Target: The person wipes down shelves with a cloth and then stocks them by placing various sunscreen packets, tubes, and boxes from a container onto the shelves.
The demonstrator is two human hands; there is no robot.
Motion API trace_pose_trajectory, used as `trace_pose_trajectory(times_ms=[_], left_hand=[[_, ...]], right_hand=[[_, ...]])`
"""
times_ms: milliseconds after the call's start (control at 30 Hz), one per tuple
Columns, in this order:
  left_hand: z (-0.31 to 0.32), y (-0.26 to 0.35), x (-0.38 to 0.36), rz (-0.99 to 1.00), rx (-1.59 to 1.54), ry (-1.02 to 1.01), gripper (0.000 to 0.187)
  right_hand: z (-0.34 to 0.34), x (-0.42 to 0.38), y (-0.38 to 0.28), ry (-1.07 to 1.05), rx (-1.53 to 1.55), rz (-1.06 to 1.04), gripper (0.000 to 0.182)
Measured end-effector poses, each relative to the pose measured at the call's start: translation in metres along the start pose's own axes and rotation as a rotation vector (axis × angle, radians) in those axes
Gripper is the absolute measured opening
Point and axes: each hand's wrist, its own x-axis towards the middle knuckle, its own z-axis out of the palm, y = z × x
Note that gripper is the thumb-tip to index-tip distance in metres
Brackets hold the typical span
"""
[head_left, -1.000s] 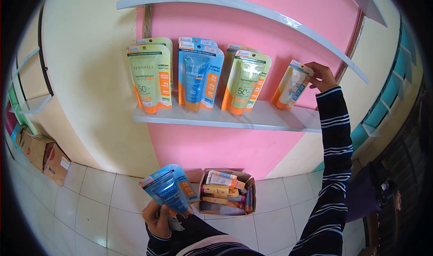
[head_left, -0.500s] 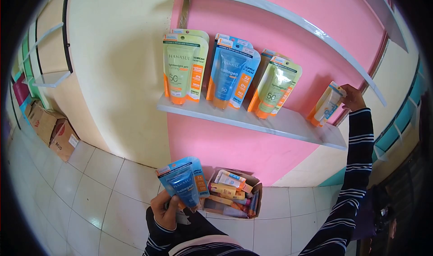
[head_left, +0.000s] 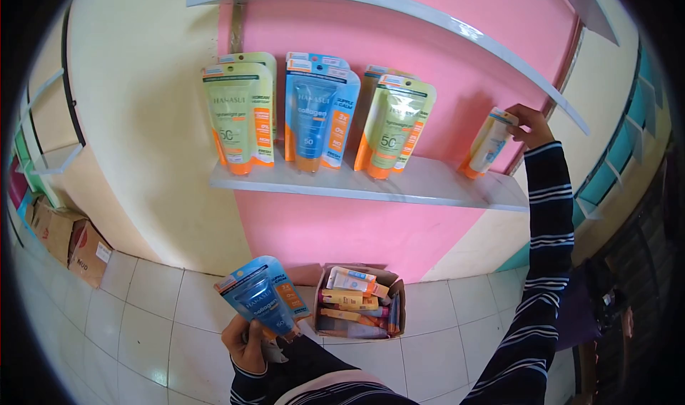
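My left hand (head_left: 246, 343) grips the lower end of a blue sunscreen pack (head_left: 262, 296), tilted, below the shelf and left of a box. At the right end of the shelf (head_left: 371, 188), my right hand (head_left: 531, 125) pinches the top of a small white-and-orange sunscreen pack (head_left: 490, 143), whose lower end is at the shelf surface. Left of it on the shelf stand a green sunscreen pack (head_left: 394, 128), a blue sunscreen pack (head_left: 319, 116) and another green sunscreen pack (head_left: 235, 120), each with more packs behind.
On the tiled floor, an open cardboard box (head_left: 360, 339) holds several tubes and small packs. A second shelf (head_left: 399, 9) runs above the stocked one. Brown cartons (head_left: 89, 254) stand at the far left. A dark purple object (head_left: 576, 319) is at the right.
The camera view has shifted, so the shelf and its packs appear further left. The small pack at my right hand looks more squarely front-facing. Both hands keep their hold.
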Motion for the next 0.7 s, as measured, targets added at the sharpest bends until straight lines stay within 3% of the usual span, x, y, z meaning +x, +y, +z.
trace_pose_trajectory(times_ms=[400, 467, 600, 667, 700], left_hand=[[-0.001, -0.004, 0.000, 0.026, 0.025, 0.028, 0.021], [0.000, -0.003, 0.000, 0.046, 0.038, 0.021, 0.021], [0.002, -0.001, -0.001, 0.021, 0.029, 0.020, 0.022], [0.002, 0.001, -0.002, 0.014, 0.052, -0.002, 0.022], [0.003, 0.001, -0.001, 0.014, 0.051, 0.009, 0.022]], right_hand=[[0.007, 0.007, 0.001, 0.033, -0.033, 0.093, 0.027], [0.007, 0.007, 0.009, 0.046, -0.031, -0.155, 0.028], [0.008, -0.003, -0.001, 0.099, 0.009, -0.181, 0.029], [0.014, -0.017, -0.023, 0.450, -0.186, -0.112, 0.029], [0.020, -0.025, -0.039, 0.447, -0.183, -0.123, 0.029]])
